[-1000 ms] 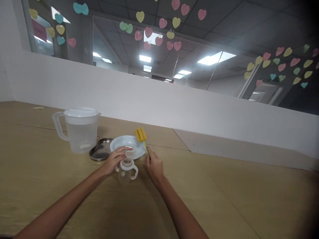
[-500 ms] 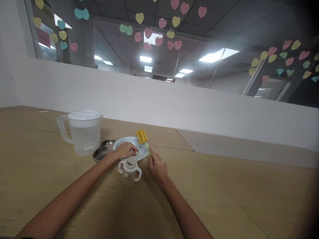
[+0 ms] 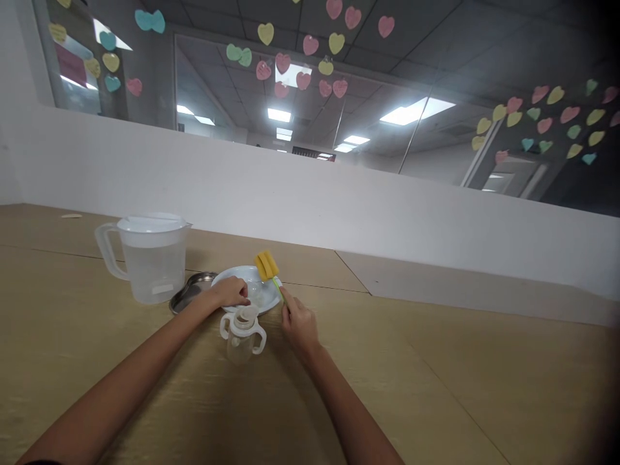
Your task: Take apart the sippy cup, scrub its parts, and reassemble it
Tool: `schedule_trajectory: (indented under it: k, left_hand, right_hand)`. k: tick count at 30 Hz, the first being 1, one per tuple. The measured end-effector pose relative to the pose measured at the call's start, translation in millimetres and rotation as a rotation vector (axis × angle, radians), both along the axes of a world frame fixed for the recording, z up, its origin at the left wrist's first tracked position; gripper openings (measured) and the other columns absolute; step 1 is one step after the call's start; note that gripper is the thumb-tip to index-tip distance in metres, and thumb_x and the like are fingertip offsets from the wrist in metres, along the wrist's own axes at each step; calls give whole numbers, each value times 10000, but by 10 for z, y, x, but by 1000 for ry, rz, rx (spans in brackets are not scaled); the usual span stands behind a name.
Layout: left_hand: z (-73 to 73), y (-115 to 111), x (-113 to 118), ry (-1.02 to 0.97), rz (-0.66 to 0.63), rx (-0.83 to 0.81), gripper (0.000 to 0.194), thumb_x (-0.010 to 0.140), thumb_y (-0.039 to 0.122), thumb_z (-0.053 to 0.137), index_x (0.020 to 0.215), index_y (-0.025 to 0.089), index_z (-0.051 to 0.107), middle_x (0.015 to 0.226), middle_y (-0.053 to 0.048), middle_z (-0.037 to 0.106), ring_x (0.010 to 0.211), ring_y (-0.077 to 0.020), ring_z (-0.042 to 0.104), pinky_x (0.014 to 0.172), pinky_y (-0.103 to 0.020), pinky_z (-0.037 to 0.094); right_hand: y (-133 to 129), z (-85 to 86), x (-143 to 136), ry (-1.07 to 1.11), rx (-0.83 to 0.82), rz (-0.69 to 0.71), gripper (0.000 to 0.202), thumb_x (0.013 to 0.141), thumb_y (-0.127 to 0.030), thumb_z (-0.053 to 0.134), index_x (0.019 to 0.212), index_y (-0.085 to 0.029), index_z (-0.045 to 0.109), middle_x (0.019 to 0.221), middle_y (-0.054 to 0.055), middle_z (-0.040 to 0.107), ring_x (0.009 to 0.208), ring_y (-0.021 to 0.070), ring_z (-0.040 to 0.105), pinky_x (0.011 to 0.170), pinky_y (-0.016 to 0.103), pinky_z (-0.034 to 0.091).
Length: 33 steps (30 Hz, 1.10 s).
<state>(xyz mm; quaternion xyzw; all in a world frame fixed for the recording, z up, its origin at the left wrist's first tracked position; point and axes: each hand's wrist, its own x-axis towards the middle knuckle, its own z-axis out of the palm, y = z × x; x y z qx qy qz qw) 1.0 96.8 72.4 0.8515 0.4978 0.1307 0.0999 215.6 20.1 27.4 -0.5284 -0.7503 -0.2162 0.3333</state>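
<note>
My right hand (image 3: 299, 326) is closed round the green handle of a sponge brush; its yellow sponge head (image 3: 266, 265) points up above the right side of a white bowl (image 3: 227, 276). Over the bowl's left side is my left hand (image 3: 232, 292), fingers curled downward; what they hold, if anything, is hidden. Something clear lies in the bowl. In front of it stands a transparent bottle (image 3: 241, 342) with two white handles and a white top, touched by neither hand.
A lidded clear pitcher (image 3: 154, 265) stands at the left. Between it and the bowl lies a metal kidney-shaped tray (image 3: 186, 294), partly behind my left forearm. A white wall (image 3: 290, 200) with a window above rises behind the table (image 3: 436, 361).
The whole view has shifted slightly, moving things left in the picture. My left fingers have curled more, and the red bit seen at their tips is no longer visible.
</note>
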Motion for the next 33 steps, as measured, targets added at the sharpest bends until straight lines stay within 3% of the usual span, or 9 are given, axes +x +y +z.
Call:
schedule_trajectory:
  k: [6,9,13,16,20,25,28,30,33]
  left_hand:
    - [56,-35,-1,-4,18,65,188,730,341,592,768,184,688,786,-59,691,722,-194,623,616,-248,407]
    - [80,-32,31,-19,-3,115,237,765,308,568,928,187,688,871,-80,692,790,-214,628,686,-277,432]
    - [76,1,66,-56,-71,177,365,749,239,596,1108,186,644,1130,-122,625,1041,-261,568,888,-335,414]
    - [51,14,102,-100,-126,178,357,731,205,610,1085,207,662,1179,-107,599,1118,-273,522,979,-376,369]
    - [39,-14,165,-204,-180,118,236,774,212,554,947,178,712,1117,-100,630,1077,-252,549,989,-372,377]
    - [232,-311,23,-376,-274,-58,423,909,394,340,1106,172,641,1093,-71,659,981,-184,608,840,-273,480]
    - [404,-599,-137,-409,-407,-361,421,842,491,477,1142,234,623,1224,-40,587,1096,-204,543,903,-272,436]
    - [485,-743,-188,-325,-442,-361,456,728,493,633,1117,255,634,1243,-28,564,1139,-225,501,957,-282,388]
    - [535,-828,-174,-316,-396,-277,413,680,477,680,1013,234,662,1104,-23,619,1039,-214,537,907,-276,397]
  right_hand:
    - [-1,13,21,9,-17,-8,454,869,-119,369,1294,-167,521,824,62,653,658,139,607,577,195,435]
    - [1,9,22,7,-34,-13,455,870,-116,370,1296,-170,520,826,61,655,660,140,609,582,196,440]
    - [2,5,23,15,-36,-7,456,867,-109,372,1295,-164,518,821,59,655,660,138,612,598,194,446]
    - [1,7,23,18,-22,4,452,866,-105,376,1290,-159,522,817,59,656,667,137,614,609,194,451]
    - [-4,16,26,17,-1,-6,446,863,-111,388,1281,-170,532,816,56,659,649,134,612,581,188,443]
    - [-14,34,29,25,37,-2,438,866,-110,376,1269,-156,542,808,60,660,639,138,611,559,192,438]
    - [-13,32,14,35,48,7,446,858,-99,381,1271,-157,538,811,58,659,650,137,614,573,191,443]
    - [-7,24,4,30,53,13,449,847,-97,395,1266,-162,543,789,51,656,636,136,611,566,192,443]
    - [-3,17,-1,29,79,23,441,844,-101,397,1253,-158,554,746,42,645,601,134,603,544,192,443]
